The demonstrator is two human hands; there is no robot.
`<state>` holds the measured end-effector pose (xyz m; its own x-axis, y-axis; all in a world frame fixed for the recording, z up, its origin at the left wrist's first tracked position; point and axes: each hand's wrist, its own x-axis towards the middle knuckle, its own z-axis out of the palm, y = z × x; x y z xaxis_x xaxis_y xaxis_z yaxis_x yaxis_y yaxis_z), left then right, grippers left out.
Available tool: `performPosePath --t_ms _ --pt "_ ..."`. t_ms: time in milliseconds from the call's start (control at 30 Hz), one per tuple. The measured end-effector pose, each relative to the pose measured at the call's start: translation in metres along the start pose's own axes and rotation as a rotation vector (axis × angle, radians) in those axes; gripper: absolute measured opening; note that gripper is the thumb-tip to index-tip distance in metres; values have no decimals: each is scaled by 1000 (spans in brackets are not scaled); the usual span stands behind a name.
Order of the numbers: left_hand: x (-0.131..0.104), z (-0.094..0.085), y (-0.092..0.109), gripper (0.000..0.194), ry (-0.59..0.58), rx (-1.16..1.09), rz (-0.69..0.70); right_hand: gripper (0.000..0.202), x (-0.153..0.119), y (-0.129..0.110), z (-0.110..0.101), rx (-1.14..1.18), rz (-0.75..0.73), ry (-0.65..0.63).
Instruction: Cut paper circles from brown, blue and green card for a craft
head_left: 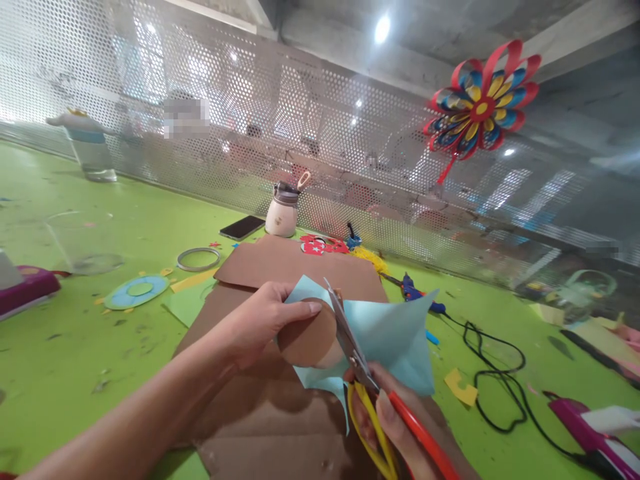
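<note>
Green tabletop [125, 373] is spreading around us, and a perforated metal screen [320, 120] is rising along its far side. Our left hand [260, 320] is pinching a round brown cardboard disc [307, 337] together with light blue paper [395, 337], the thumb pressing on the disc's face. Our right hand [400, 417] is gripping metal scissors with red and yellow handles [356, 360], and their blades are pointing away from us, beside the disc's right edge. Both disc and paper are being held up over a large brown cardboard sheet [260, 413]. Just beyond that sheet, red paper cutouts with stars [314, 247] are lying near a white jar with a dark lid [281, 219], and a black phone [243, 227] is resting to its left. Nearer on that side, a thin, round hoop [199, 259] and a blue paper ring with yellow bits [131, 293] are lying flat. To the right, a blue tool with a black cord [411, 291] is lying, and a red, blue and yellow looped paper flower [483, 109] is showing high up.
</note>
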<state>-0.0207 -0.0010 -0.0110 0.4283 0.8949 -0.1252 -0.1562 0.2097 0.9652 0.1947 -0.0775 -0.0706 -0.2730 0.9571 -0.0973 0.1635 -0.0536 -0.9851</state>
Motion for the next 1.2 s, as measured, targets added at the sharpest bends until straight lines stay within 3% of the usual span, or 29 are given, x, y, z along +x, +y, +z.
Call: performPosePath --t_ms 100,433,833,1200 --pt "-1 1 1 26 -23 -22 -3 67 -1 -4 2 -40 1 34" --pt "-1 0 0 28 -13 -24 -12 68 -4 0 -1 -67 30 -24" --pt "-1 -9 5 21 -20 144 4 57 -9 -5 -5 -122 -23 -125" --pt "0 -10 4 13 44 129 -29 49 -12 -2 -3 -22 -31 -126"
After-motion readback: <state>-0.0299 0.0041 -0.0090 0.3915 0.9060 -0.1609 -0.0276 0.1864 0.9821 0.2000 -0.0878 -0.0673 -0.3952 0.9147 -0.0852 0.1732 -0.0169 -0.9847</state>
